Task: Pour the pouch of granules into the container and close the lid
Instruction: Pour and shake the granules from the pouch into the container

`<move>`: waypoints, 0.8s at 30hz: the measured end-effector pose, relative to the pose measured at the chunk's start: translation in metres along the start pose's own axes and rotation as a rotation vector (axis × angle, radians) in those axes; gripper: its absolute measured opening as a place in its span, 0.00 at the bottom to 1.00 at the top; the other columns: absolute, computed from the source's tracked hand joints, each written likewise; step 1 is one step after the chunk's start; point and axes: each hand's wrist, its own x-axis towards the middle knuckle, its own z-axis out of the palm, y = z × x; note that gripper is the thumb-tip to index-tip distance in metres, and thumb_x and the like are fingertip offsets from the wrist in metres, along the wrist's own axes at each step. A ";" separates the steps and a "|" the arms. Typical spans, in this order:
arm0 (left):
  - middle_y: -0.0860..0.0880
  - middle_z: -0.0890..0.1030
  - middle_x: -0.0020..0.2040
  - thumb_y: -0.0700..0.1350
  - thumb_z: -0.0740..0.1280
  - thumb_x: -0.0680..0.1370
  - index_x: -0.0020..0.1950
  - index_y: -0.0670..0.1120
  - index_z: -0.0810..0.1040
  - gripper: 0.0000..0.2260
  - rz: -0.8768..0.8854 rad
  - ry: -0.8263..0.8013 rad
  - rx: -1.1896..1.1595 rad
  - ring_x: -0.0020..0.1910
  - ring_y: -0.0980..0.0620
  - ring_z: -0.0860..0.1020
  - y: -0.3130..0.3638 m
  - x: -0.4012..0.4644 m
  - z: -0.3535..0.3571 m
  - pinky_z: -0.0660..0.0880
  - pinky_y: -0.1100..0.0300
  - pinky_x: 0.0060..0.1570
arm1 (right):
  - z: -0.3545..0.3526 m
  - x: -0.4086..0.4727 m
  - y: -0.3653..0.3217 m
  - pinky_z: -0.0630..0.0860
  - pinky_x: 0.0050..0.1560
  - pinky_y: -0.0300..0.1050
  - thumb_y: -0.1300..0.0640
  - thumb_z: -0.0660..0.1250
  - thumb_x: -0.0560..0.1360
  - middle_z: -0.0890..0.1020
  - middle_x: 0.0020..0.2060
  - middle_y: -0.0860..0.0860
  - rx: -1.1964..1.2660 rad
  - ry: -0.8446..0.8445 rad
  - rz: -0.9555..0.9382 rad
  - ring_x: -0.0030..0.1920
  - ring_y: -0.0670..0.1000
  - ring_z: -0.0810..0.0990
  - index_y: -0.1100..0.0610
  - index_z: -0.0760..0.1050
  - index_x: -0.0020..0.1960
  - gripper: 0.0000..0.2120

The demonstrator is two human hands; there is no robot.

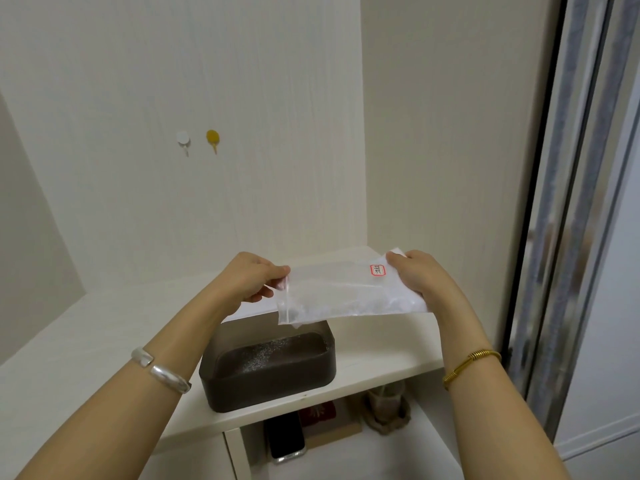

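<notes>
A clear zip pouch (346, 292) with a small red label is held level above a dark brown rectangular container (270, 372) on a white shelf. My left hand (249, 278) pinches the pouch's open zip end, which hangs over the container. My right hand (419, 275) grips the far, closed end, slightly higher. White granules lie inside the pouch near its mouth, and a scatter of pale granules shows on the container's floor. A white flat piece (252, 310), possibly the lid, shows behind the container under my left hand.
The white shelf (381, 358) ends just in front of the container. Below it sit a phone (285, 441), a red item and a small pot (386, 407). Two hooks (197, 140) hang on the back wall. A sliding door frame (568, 237) rises at right.
</notes>
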 end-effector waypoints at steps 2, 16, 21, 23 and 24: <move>0.48 0.81 0.31 0.46 0.68 0.74 0.32 0.42 0.80 0.12 -0.007 -0.003 -0.001 0.27 0.54 0.75 -0.003 0.000 -0.001 0.71 0.65 0.27 | 0.001 0.000 -0.001 0.69 0.35 0.42 0.51 0.60 0.76 0.77 0.44 0.55 -0.006 0.000 -0.004 0.39 0.55 0.76 0.63 0.74 0.54 0.16; 0.54 0.80 0.23 0.46 0.68 0.75 0.32 0.43 0.81 0.12 -0.042 -0.032 -0.057 0.25 0.55 0.74 -0.012 -0.001 -0.006 0.70 0.64 0.28 | 0.008 -0.002 -0.010 0.67 0.31 0.41 0.54 0.61 0.75 0.75 0.41 0.55 -0.008 0.021 -0.058 0.37 0.54 0.74 0.66 0.74 0.50 0.15; 0.54 0.81 0.24 0.46 0.68 0.75 0.32 0.44 0.81 0.12 -0.052 -0.033 -0.062 0.24 0.56 0.74 -0.014 -0.001 -0.007 0.71 0.65 0.28 | 0.008 -0.003 -0.017 0.67 0.31 0.42 0.55 0.61 0.74 0.74 0.41 0.55 0.001 0.006 -0.064 0.35 0.54 0.73 0.60 0.71 0.45 0.08; 0.54 0.81 0.24 0.46 0.68 0.75 0.33 0.44 0.81 0.12 -0.054 -0.037 -0.062 0.23 0.56 0.74 -0.015 -0.002 -0.007 0.70 0.65 0.27 | 0.008 -0.003 -0.019 0.67 0.31 0.42 0.55 0.61 0.74 0.74 0.40 0.55 0.007 0.004 -0.068 0.34 0.53 0.73 0.60 0.71 0.45 0.08; 0.54 0.81 0.24 0.46 0.68 0.75 0.33 0.43 0.81 0.12 -0.055 -0.039 -0.062 0.23 0.56 0.74 -0.015 -0.002 -0.007 0.70 0.66 0.26 | 0.008 -0.004 -0.019 0.67 0.31 0.42 0.55 0.61 0.74 0.74 0.40 0.55 0.007 0.004 -0.073 0.33 0.53 0.72 0.60 0.71 0.44 0.08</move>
